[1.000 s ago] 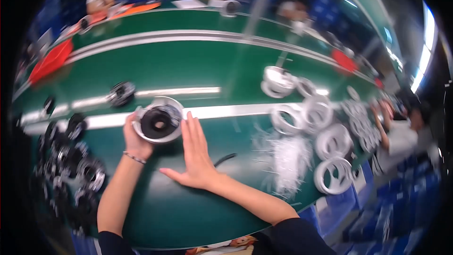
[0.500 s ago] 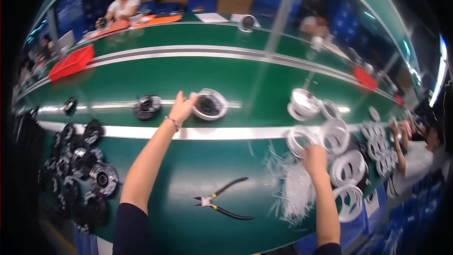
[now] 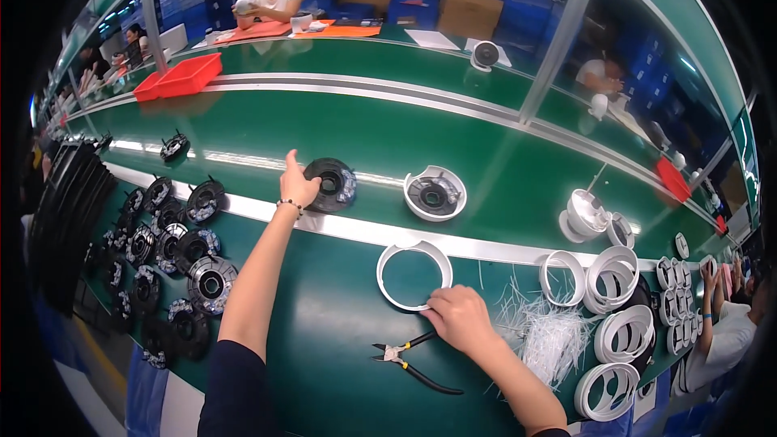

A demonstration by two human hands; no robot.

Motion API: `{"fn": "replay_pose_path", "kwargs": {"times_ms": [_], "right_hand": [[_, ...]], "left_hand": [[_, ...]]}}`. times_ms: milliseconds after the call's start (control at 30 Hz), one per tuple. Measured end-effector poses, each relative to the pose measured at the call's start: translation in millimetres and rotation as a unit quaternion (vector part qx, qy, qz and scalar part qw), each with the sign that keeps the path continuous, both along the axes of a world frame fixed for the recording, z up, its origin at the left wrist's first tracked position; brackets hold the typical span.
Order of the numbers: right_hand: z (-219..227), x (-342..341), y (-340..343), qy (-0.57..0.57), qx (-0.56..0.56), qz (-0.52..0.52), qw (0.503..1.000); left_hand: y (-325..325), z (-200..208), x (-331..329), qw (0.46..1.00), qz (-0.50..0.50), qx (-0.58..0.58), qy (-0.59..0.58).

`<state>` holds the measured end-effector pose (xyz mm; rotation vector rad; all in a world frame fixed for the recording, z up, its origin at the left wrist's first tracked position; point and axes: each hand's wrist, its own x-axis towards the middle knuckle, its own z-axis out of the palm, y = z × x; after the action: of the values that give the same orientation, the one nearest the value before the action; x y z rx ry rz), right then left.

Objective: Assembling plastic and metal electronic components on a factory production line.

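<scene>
My left hand [image 3: 300, 186] grips the edge of a black disc-shaped part [image 3: 340, 171] with its thumb, and the forefinger points up. Part of that grip is hidden behind the disc. The right hand [image 3: 458, 312] pinches the lower edge of a white plastic ring [image 3: 383, 279], which has a notch in its top edge. Between the hands, farther off on the green belt, sits a white round housing [image 3: 460, 201] with a black disc inside. Diagonal cutters [image 3: 394, 352] with black and yellow handles lie spread on the table below the ring.
Many black discs [image 3: 212, 282] are heaped at left. White plastic strips [image 3: 554, 344] and stacks of white rings [image 3: 623, 336] lie at right. White dome-shaped parts [image 3: 584, 214] stand on the far-right belt. Red trays [image 3: 190, 74] rest farther back; people sit across and at right.
My left hand has left the white housing and now holds a black disc. My right hand has brought a white ring leftward from the stacks. The view has shifted.
</scene>
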<state>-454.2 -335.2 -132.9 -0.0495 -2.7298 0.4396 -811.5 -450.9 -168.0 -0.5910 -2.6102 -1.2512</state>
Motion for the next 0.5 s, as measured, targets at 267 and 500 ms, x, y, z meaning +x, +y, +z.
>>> {"fn": "replay_pose_path", "kwargs": {"times_ms": [267, 500], "right_hand": [[3.5, -58.5, -2.7, -0.182, -0.049, -0.132, 0.973], [-1.7, -76.0, -8.5, 0.118, -0.278, -0.109, 0.947]], "left_hand": [[-48.3, 25.8, 90.6, 0.953, -0.168, 0.218, -0.124], [-94.8, 9.8, 151.7, 0.906, -0.179, 0.348, -0.163]]}}
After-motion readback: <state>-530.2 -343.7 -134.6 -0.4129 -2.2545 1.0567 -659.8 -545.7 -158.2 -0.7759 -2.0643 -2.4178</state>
